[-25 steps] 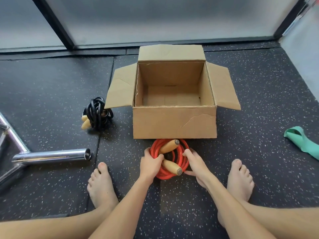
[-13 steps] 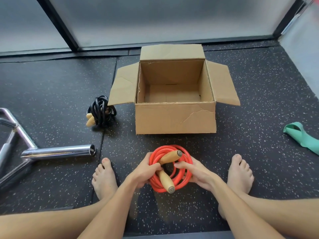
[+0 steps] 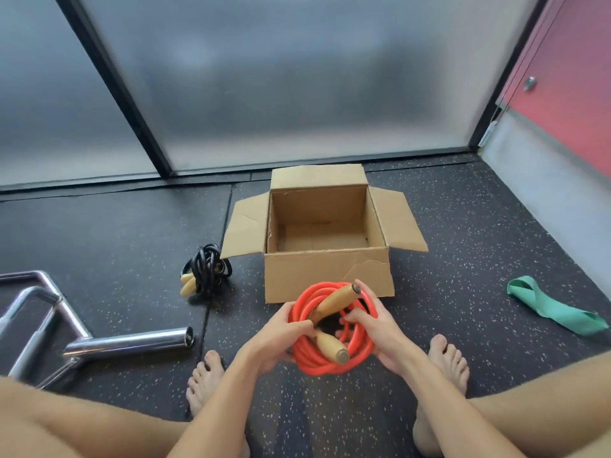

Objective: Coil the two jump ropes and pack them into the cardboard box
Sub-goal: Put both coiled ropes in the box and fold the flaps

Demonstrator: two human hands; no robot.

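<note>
Orange jump rope [image 3: 314,362] coil held before cardboard box [image 3: 314,276].
It is clasped by left hand [image 3: 281,332] and right hand [image 3: 377,328], each grip curled round it; loops could be sprung loose if slackened.

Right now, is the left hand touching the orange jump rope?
Touching. The head view shows the left hand gripping the left side of the coiled orange jump rope, its fingers curled round the strands.

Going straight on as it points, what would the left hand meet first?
The left hand would probably meet the front wall of the cardboard box, the orange jump rope it grips touching first; height is unclear; it might clear the rim.
</note>
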